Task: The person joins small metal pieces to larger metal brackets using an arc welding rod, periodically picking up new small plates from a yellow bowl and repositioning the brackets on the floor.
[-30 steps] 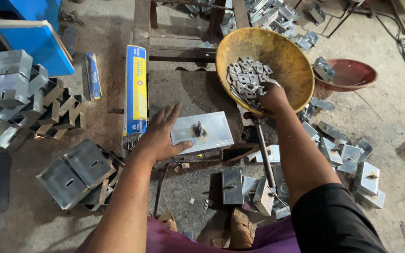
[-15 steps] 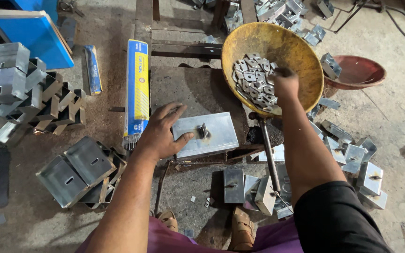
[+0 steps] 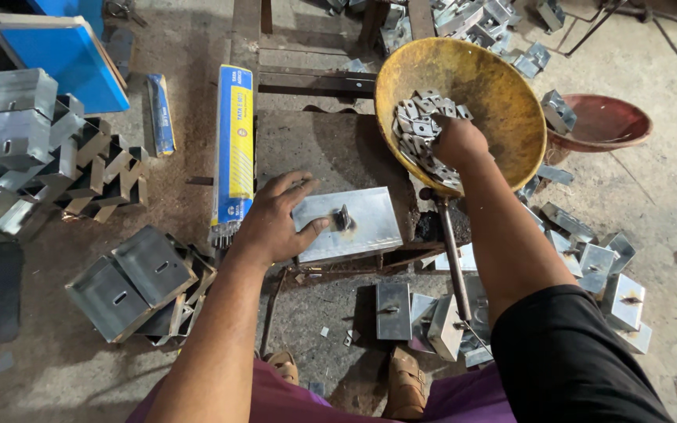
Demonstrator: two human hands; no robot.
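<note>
Head view. The left hand lay at centre frame, palm down with fingers spread, resting on the left edge of a flat grey metal plate. The thumb reached toward a small dark stud standing at the plate's middle. The hand gripped nothing; it pressed flat on the plate. The plate sat on a dark, scorched steel bench.

The right hand was in the upper centre-right of the frame, inside a yellow bowl. Its fingers were curled down into a heap of small square metal pieces lying against the bowl's left wall. Whether the fingers pinched any piece could not be told, since the back of the hand hid them.

A long blue and yellow box lay just left of the bench, upright in the frame, with thin rods showing at its lower end. A red bowl stood to the right of the yellow one, near but apart. Folded grey metal brackets were stacked at lower left; more were piled at the left edge and scattered at lower right. A thin steel rod ran down from beneath the yellow bowl. A blue panel stood at upper left.
</note>
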